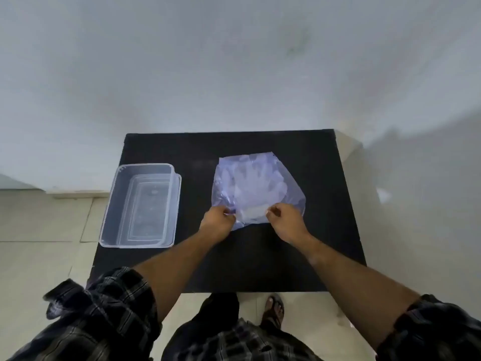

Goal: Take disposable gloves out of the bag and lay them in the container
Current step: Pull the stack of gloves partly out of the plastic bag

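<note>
Pinching the near edge of one translucent bluish bag (257, 188), both hands work at its opening on one black table (260, 256). No brand, label or legible writing shows on the bag, the container or the table. The left hand (217, 222) has its fingertips closed on the bag's near-left edge; the right hand (286, 220) has thumb and forefinger closed on the near edge just to the right of it, a short stretch of bag mouth between the two grips. Beyond the fingers, pale gloves (256, 178) lie inside the bag, seen only through the film; several glove fingers fan out, but their count cannot be told, the layers overlapping and the view soft. One clear rectangular container (141, 204) stands well to the left of the left hand, apart from the bag, open-topped; whether anything lies in it is hard to judge through the glare. Checked sleeves (117, 303) cover both upper arms, cut off by the frame edge. One sandalled foot (274, 308) shows below the table's near edge.
</note>
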